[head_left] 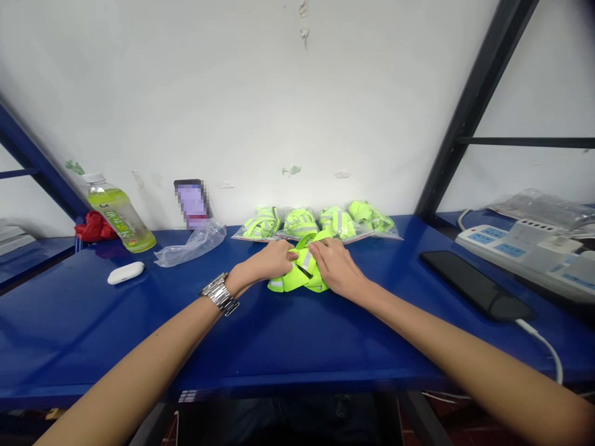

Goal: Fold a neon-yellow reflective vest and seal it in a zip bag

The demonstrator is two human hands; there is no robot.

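Note:
A bundle of neon yellow reflective straps (290, 280) with silvery stripes and a small black piece lies on the blue table, between my two hands. My left hand (273, 259) has its fingers curled closed on the bundle's left side; a metal watch (220, 294) is on that wrist. From the right, my right hand (337, 266) grips the bundle with thumb and bent fingers. Just behind stand several clear bags (341, 224) packed with similar yellow reflective straps, in a row along the wall. My fingertips are partly hidden by the hands and the folds.
On the left are a green drink bottle (123, 214), a white earphone case (126, 272), a crumpled plastic bag (193, 244), a red cloth (95, 227) and a propped phone (192, 203). A charging phone (476, 284) and a power strip (515, 244) lie on the right.

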